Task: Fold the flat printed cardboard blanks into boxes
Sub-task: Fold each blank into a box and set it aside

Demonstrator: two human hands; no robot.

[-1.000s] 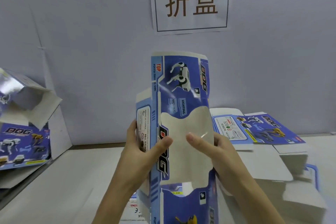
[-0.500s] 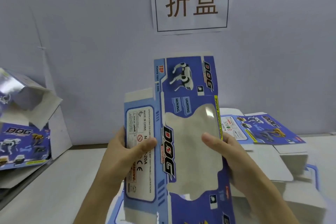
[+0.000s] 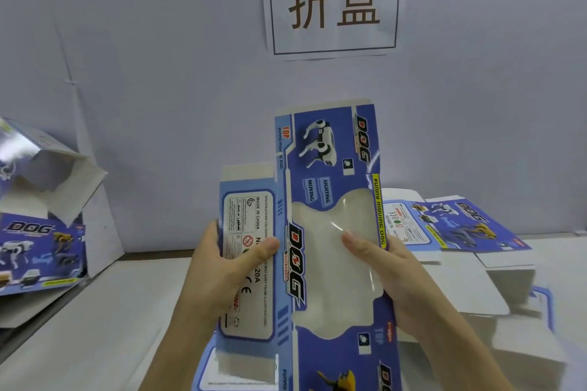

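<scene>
I hold a blue printed cardboard blank (image 3: 320, 168) upright in front of me, with "DOG" lettering, a robot dog picture and a clear plastic window in its middle. My left hand (image 3: 219, 267) grips its left side panel, thumb across the white label. My right hand (image 3: 387, 270) grips the right edge, thumb pressed on the window. The blank is partly opened, the side panel angled from the front. A stack of flat blanks (image 3: 451, 225) lies on the table behind on the right.
A folded box (image 3: 38, 232) with its top flaps open stands at the left against the wall. A paper sign (image 3: 332, 0) with two characters hangs on the wall above. The white table (image 3: 104, 320) stretches under my arms.
The blank has opened out: its left side panel swung into view and the front widened. My hands moved apart, left hand onto the label panel, right thumb toward the window's right side.
</scene>
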